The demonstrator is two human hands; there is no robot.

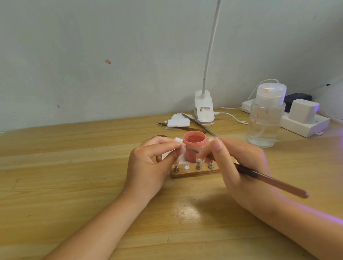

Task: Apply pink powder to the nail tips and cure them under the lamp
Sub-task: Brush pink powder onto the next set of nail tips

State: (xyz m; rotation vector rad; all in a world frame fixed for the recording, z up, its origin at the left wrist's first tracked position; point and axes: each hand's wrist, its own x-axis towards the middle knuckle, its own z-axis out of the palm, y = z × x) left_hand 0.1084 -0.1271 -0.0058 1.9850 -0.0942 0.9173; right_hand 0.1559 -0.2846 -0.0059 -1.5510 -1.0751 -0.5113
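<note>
At the middle of the wooden counter (68, 177), the left hand (149, 168) pinches a small nail tip (182, 147) between thumb and forefinger, its grip curled around it just in front of an open jar of pink powder (194, 146). The right hand (240, 165) grasps a slim brown brush (271, 181) like a pen, fingers curled round the shaft, the handle running out toward the near right; the brush head (194, 150) points left and reaches the nail tip held by the left hand. Just near of the jar lies a wooden holder block (189, 172) with small metal stands (198, 165) standing upright on it and one white round spot between them. The jar sits on a white pad (177, 140). Farther back lie white pads (178, 122) with two more brushes (196, 124) beside them, next to the clip base of a white gooseneck desk lamp (204, 111). To the right stands a clear pump bottle (266, 117), behind it a white power strip (304, 124) with a plug adapter. At the far right edge a white curing lamp (339, 99) casts violet light on the counter
</note>
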